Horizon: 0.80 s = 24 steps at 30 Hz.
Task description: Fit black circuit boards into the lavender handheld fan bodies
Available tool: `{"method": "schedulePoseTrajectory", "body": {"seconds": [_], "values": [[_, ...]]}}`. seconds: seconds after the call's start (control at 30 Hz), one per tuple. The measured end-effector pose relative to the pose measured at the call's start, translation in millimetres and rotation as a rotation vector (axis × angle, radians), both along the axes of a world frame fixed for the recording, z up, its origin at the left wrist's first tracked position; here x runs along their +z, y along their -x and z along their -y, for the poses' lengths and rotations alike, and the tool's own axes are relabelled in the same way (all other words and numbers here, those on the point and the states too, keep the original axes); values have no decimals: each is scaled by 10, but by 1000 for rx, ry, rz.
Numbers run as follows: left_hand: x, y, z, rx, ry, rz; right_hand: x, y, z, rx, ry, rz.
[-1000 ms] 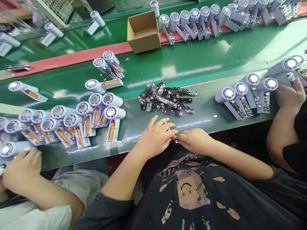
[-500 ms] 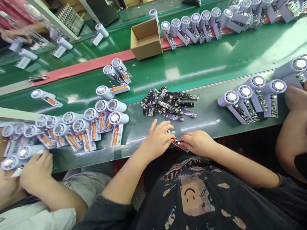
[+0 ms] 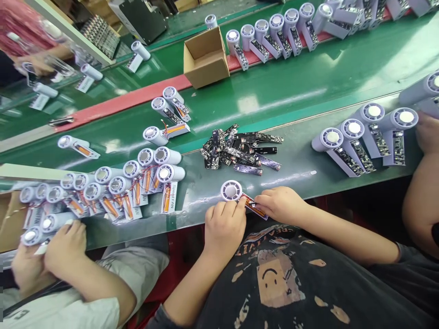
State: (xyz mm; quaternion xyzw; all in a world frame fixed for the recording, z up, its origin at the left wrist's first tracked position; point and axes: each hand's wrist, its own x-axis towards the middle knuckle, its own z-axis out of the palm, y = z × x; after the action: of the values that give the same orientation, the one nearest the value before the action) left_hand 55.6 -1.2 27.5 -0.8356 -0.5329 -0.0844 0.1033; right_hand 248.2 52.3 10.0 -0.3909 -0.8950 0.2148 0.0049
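Note:
A pale purple handheld fan (image 3: 231,190) lies at the bench's front edge, its round head facing up and its opened handle showing an orange strip. My left hand (image 3: 224,225) is closed around it near the neck. At the handle, my right hand (image 3: 279,204) pinches a small dark circuit board (image 3: 253,205), mostly hidden by the fingers. Beyond both hands lies a loose pile of black circuit boards (image 3: 242,148) on the bench.
Fans with boards fitted (image 3: 351,129) stand at right. Many open fans with wires (image 3: 118,185) crowd the left, where a co-worker's hands (image 3: 65,244) hold one. Behind runs a green conveyor belt (image 3: 247,103), with a cardboard box (image 3: 206,68) and a row of fans (image 3: 261,27).
My left hand has shifted down and toward me, uncovering the fan's head. My right hand stays at the handle. The view has shifted slightly.

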Motion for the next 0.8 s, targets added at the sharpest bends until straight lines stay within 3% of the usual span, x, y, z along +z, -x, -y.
{"method": "schedulePoseTrajectory", "body": {"seconds": [0.27,0.47,0.6,0.8], "values": [[-61,-23,-119,11,-91,21,9,12,0,-7,20,16],[30,-123,-233,113,78,13,36,33,-31,-76,106,14],[84,-123,-302,101,119,-3,35,46,-52,-74,122,25],[127,-76,-151,60,144,-110,29,45,-66,-54,115,-24]]}}
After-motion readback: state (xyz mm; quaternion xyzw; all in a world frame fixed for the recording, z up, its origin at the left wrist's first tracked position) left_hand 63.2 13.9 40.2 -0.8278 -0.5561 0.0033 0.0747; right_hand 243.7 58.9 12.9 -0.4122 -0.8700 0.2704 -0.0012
